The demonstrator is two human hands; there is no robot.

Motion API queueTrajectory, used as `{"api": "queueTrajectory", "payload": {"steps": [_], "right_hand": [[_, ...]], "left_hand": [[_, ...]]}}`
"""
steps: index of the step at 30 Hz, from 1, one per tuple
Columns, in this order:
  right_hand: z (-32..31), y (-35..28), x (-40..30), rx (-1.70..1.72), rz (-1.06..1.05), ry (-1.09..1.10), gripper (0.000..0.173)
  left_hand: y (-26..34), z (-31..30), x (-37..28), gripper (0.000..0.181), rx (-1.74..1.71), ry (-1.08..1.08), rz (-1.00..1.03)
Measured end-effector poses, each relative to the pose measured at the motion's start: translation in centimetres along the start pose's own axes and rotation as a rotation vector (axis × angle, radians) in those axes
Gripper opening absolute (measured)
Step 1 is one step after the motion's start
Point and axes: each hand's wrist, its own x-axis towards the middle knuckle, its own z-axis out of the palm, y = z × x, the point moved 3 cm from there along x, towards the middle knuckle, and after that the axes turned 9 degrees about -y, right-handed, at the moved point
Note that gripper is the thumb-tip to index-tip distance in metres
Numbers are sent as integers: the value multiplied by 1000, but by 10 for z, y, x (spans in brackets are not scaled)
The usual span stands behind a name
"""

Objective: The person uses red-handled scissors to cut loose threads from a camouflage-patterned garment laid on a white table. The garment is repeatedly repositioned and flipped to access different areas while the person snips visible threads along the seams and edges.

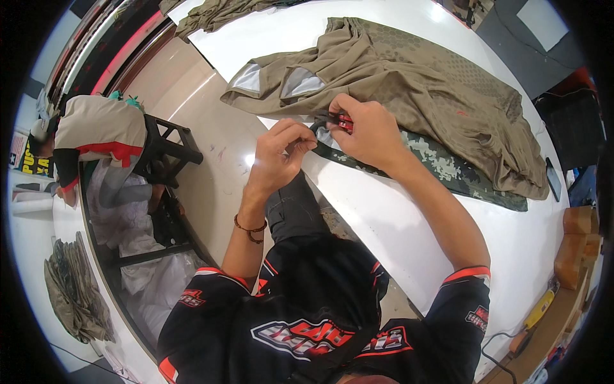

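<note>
My right hand [362, 132] grips a small red-and-black tool [344, 122], perhaps thread snips, at the near edge of a dark camouflage garment [443, 161]. To its left, my left hand [283, 156] has thumb and fingertips pinched together beside the end of the dark edging; whether a thread lies between them cannot be told. An olive-brown garment [398, 86] with a hexagon pattern and pale lining in its openings lies partly over the camouflage one. Both rest on the white table [383, 206].
More olive garments [225, 14] lie at the table's far left. A phone [553, 177] and a yellow-handled corded tool [539, 307] are at the right. A co-worker [100, 125] bends over another table beside a black stool [168, 149], near a garment pile [74, 288].
</note>
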Motion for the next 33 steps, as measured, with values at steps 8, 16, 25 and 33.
{"api": "queueTrajectory", "payload": {"steps": [8, 16, 25, 33], "right_hand": [[-12, 4, 2, 45, -99, -296, 35], [-5, 3, -2, -98, -170, -307, 36], [0, 3, -4, -219, -169, -310, 36], [1, -1, -4, -260, -165, -314, 36]], "left_hand": [[-13, 0, -2, 9, -86, 54, -105], [-15, 1, -3, 12, -91, 50, -127], [-19, 1, -2, 11, -94, 52, -118], [-16, 3, -1, 10, -49, 71, -81]]}}
